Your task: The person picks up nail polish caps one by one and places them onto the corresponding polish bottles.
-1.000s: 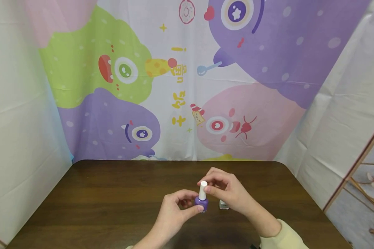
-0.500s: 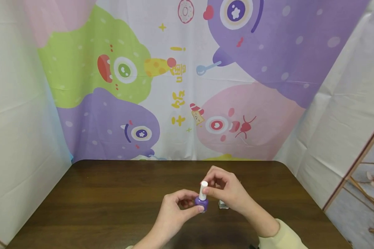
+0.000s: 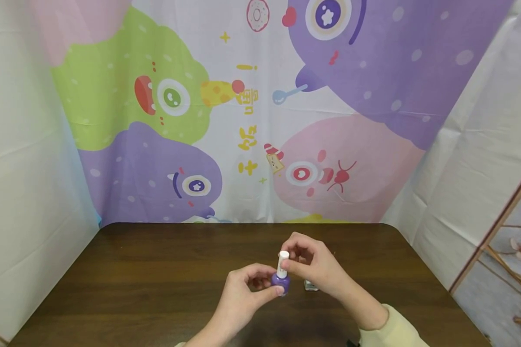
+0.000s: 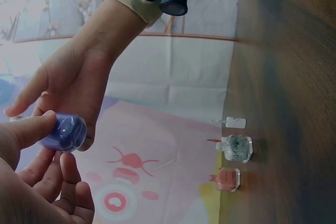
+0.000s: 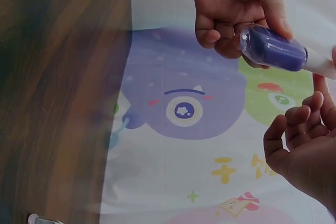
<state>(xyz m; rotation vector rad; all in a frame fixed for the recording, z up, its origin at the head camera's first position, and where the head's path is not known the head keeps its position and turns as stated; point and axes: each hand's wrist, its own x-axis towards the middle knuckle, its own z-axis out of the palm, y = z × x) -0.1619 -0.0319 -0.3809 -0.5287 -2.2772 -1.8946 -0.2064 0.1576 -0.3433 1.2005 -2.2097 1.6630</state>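
My left hand (image 3: 245, 291) holds a purple nail polish bottle (image 3: 280, 284) upright over the table, thumb on its near side and fingers behind. Its tall white cap (image 3: 282, 264) is on the neck, pinched between the thumb and index finger of my right hand (image 3: 314, 262). In the right wrist view the glass base of the nail polish bottle (image 5: 273, 48) faces the camera, while the cap runs toward my right fingertips. Purple polish fills most of the glass in the left wrist view.
On the dark wooden table (image 3: 156, 284), the left wrist view shows a silvery glitter polish bottle (image 4: 237, 149), a coral polish bottle (image 4: 227, 179) and a loose white cap (image 4: 236, 123). A cartoon-printed curtain (image 3: 252, 197) hangs behind the table's far edge.
My right thumb and index finger have shifted slightly around the white cap. The left hand and the purple bottle have stayed nearly in place.
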